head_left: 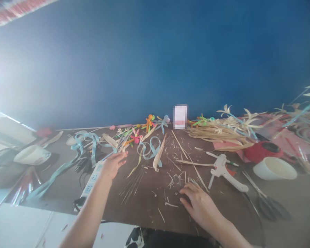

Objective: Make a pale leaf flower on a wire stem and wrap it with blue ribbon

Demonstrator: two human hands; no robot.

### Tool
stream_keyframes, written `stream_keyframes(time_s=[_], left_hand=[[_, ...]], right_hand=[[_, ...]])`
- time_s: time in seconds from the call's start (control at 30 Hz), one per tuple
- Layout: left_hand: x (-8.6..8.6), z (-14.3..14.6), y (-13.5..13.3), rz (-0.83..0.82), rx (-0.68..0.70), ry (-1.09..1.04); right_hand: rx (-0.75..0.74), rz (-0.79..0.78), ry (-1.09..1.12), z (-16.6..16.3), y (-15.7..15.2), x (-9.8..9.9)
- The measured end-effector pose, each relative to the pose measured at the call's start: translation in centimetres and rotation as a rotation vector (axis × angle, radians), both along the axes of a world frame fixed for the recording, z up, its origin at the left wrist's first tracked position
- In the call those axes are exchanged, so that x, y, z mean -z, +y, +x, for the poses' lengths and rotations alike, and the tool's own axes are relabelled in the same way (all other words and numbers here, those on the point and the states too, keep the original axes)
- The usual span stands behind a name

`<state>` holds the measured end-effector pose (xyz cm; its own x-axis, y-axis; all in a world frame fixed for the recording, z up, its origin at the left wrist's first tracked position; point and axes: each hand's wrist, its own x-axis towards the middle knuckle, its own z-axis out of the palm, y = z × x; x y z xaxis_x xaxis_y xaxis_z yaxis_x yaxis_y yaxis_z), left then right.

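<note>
My left hand (114, 165) reaches over the left-middle of the table, palm turned inward, fingers stretched and apart. Just beyond its fingertips lies a pale dried husk piece (123, 148) among colourful strips; whether they touch I cannot tell. Low over the table at centre right is my right hand (196, 199), its fingers loosely bent and the thumb apart. Thin straw scraps (179, 179) lie around those fingers. Between the hands are a curled light-blue ribbon (147, 153), a dried corn husk (159, 155) and a bundle of thin dark sticks (133, 187).
To the right are a white glue gun (226, 172), scissors (266, 201), a white cup (275, 168) and dried husks (219, 134). Pipe-cleaner figures (150, 122) stand along the blue wall (155, 62). A power strip (93, 179) lies beside my left forearm, another cup (32, 155) farther left.
</note>
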<state>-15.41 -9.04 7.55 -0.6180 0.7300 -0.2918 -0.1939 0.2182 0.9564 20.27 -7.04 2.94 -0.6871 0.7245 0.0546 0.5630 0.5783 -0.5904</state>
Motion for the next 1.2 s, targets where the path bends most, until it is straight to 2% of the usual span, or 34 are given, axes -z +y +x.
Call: stream_keyframes(time_s=[0.23,0.37,0.53,0.63,0.7,0.8,0.9,0.97,1.03,1.1,1.2], left_hand=[[0.8,3.0,0.2,-0.075,0.112,0.012],[1.5,6.4,-0.1,-0.033,0.163,-0.049],[3.0,12.4,-0.7,-0.045,0.406,-0.104],[3.6,14.5,-0.7,-0.073,0.492,-0.095],[3.8,14.8,-0.5,-0.070,0.501,-0.093],[3.9,14.3,-0.3,-0.056,0.481,-0.102],[4.0,13.2,-0.2,-0.053,0.417,-0.121],[4.0,12.3,0.0,-0.045,0.357,-0.102],[3.9,11.3,0.3,-0.018,0.276,-0.038],[3.6,10.6,0.7,0.013,0.200,0.120],[3.2,10.6,1.4,-0.006,0.230,0.429]], right_hand=[[0.101,0.115,-0.022,0.7,-0.2,0.1],[0.125,0.088,-0.033,0.1,-0.3,-0.6],[0.107,0.034,0.035,-0.8,-0.7,-1.4],[0.076,0.043,0.131,-0.5,-0.5,-2.0],[0.129,0.060,0.175,0.5,0.0,-2.4],[0.289,0.103,0.182,3.2,1.2,-2.7],[0.439,0.165,0.145,6.5,2.2,-2.4],[0.484,0.166,0.134,8.1,2.3,-2.1],[0.479,0.127,0.138,8.7,2.0,-1.7],[0.432,0.083,0.145,8.2,1.5,-1.5],[0.330,0.040,0.167,6.2,0.7,-1.7]])
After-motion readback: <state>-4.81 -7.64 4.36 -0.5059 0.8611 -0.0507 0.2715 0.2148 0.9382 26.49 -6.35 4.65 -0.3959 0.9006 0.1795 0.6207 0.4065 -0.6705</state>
